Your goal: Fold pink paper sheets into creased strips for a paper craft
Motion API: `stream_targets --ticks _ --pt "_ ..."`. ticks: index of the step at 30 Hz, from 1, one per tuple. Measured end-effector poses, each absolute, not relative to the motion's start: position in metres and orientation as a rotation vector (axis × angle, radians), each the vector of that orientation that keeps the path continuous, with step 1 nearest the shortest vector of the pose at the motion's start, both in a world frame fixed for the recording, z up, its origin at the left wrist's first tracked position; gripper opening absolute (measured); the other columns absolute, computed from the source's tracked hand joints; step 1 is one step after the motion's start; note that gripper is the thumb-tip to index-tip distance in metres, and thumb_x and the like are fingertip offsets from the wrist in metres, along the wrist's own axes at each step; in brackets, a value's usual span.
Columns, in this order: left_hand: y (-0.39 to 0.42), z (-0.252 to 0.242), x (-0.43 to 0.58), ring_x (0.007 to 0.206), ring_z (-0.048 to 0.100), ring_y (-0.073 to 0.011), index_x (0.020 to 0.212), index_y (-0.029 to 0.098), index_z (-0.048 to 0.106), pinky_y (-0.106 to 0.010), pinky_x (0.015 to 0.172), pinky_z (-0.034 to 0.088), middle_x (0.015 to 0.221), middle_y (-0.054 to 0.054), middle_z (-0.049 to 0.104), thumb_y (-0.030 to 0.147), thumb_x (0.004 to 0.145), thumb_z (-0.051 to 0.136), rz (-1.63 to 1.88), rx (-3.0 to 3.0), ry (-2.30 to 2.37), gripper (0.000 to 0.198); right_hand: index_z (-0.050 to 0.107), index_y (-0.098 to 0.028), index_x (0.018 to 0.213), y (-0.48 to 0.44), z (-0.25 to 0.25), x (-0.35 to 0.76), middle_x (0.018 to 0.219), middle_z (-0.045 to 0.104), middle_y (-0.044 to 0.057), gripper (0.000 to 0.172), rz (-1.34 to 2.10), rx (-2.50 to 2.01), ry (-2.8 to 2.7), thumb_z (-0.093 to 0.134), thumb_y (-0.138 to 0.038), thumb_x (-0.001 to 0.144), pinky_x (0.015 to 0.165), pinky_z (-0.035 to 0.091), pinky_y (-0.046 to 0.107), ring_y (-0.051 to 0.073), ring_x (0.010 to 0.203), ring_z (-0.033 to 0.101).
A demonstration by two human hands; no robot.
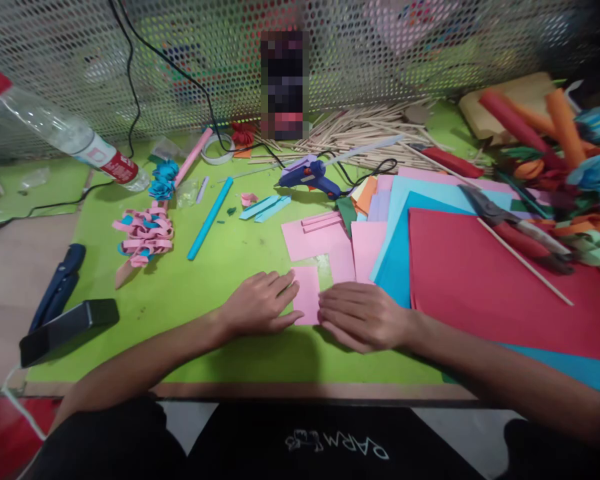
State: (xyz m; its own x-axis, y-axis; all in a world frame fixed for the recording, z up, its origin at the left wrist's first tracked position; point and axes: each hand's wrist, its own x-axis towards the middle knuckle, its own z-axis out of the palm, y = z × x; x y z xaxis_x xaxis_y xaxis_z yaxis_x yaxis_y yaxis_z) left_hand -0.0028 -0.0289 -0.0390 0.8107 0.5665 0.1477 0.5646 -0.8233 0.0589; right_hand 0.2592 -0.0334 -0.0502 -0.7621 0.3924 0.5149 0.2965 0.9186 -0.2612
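Note:
A small pink paper piece (pixel 307 293) lies flat on the green mat (pixel 210 280) near the front edge. My left hand (pixel 260 303) presses on its left side with fingers spread flat. My right hand (pixel 363 317) lies flat against its right edge, fingers together. Just behind it is a larger pink sheet (pixel 317 243) with a cut-out corner, and thin pink strips (pixel 323 220) rest on its far edge.
A stack of coloured sheets with a red sheet (pixel 490 280) on top fills the right, under scissors (pixel 515 227) and a wooden stick (pixel 525 263). A blue glue gun (pixel 310 175), teal strips (pixel 210 217), pink curled paper (pixel 143 237), a plastic bottle (pixel 65 137) and a stapler (pixel 65 327) lie around.

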Motion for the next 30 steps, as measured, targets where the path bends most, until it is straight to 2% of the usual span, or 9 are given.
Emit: stream_targets --ticks 3,7,10,13,15,19,21,25,30 --pt "-0.026 -0.036 -0.001 0.088 0.067 -0.0256 0.111 0.012 0.063 -0.038 0.072 0.054 0.116 -0.015 0.067 0.053 0.096 0.048 0.237 2.966 0.918 0.047 0.069 -0.013 0.1 -0.028 -0.053 0.254 0.101 0.074 0.011 0.017 0.033 -0.513 -2.487 0.067 -0.025 0.089 0.09 0.059 0.039 0.023 0.102 0.069" --pt "-0.018 -0.032 0.009 0.083 0.063 -0.025 0.096 0.012 0.064 -0.038 0.07 0.052 0.097 -0.012 0.066 0.055 0.096 0.047 0.193 2.927 0.923 0.046 0.069 -0.01 0.098 -0.028 -0.056 0.252 0.105 0.073 0.013 0.017 -0.053 -0.508 -2.516 0.069 -0.024 0.089 0.093 0.058 0.041 0.024 0.103 0.069" --pt "-0.008 -0.03 0.018 0.101 0.06 -0.027 0.109 0.01 0.062 -0.04 0.083 0.052 0.11 -0.013 0.065 0.041 0.098 0.051 0.216 2.897 0.821 0.034 0.068 -0.01 0.098 -0.028 -0.056 0.253 0.104 0.073 0.012 0.014 0.008 -0.48 -2.525 0.067 -0.021 0.09 0.092 0.058 0.04 0.023 0.103 0.068" --pt "0.002 -0.026 0.024 0.114 0.056 -0.0263 0.125 0.011 0.057 -0.041 0.096 0.049 0.123 -0.013 0.061 0.034 0.097 0.054 0.228 2.8 0.716 0.036 0.068 -0.012 0.096 -0.026 -0.052 0.254 0.099 0.073 0.009 0.008 0.151 -0.48 -2.546 0.063 -0.015 0.091 0.088 0.057 0.039 0.022 0.1 0.066" --pt "0.007 -0.024 0.024 0.106 0.058 -0.0246 0.123 0.013 0.06 -0.04 0.091 0.05 0.114 -0.011 0.064 0.035 0.095 0.057 0.204 2.703 0.76 0.035 0.067 -0.011 0.096 -0.024 -0.05 0.253 0.095 0.072 0.009 0.008 0.244 -0.516 -2.558 0.06 -0.013 0.091 0.085 0.057 0.039 0.021 0.096 0.065" --pt "0.011 -0.023 0.021 0.09 0.061 -0.0195 0.098 0.017 0.071 -0.032 0.077 0.05 0.092 -0.005 0.066 0.031 0.095 0.06 0.193 2.482 0.903 0.018 0.067 -0.012 0.105 -0.022 -0.049 0.251 0.094 0.069 0.01 0.016 0.369 -0.746 -2.521 0.057 -0.016 0.094 0.082 0.054 0.041 0.022 0.092 0.061" --pt "0.012 -0.023 0.019 0.083 0.062 -0.0172 0.09 0.018 0.072 -0.03 0.072 0.049 0.087 -0.003 0.067 0.03 0.093 0.062 0.217 2.389 0.935 0.016 0.069 -0.015 0.102 -0.021 -0.048 0.25 0.096 0.069 0.01 0.016 0.432 -0.878 -2.446 0.056 -0.02 0.095 0.082 0.053 0.041 0.022 0.093 0.06" --pt "0.015 -0.017 0.015 0.074 0.063 -0.014 0.089 0.018 0.071 -0.027 0.065 0.048 0.087 -0.002 0.069 0.03 0.092 0.064 0.35 2.255 1.0 0.014 0.07 -0.018 0.086 -0.016 -0.038 0.249 0.088 0.07 0.006 0.016 0.587 -0.96 -2.244 0.056 -0.02 0.094 0.079 0.051 0.037 0.02 0.089 0.059" --pt "0.019 -0.006 0.012 0.072 0.064 -0.0128 0.086 0.017 0.071 -0.025 0.065 0.049 0.082 -0.002 0.071 0.022 0.086 0.067 0.618 2.194 0.981 0.006 0.066 -0.017 0.081 -0.002 -0.015 0.24 0.07 0.065 0.002 0.013 0.609 -1.002 -2.15 0.059 -0.022 0.09 0.062 0.045 0.029 0.015 0.066 0.057"
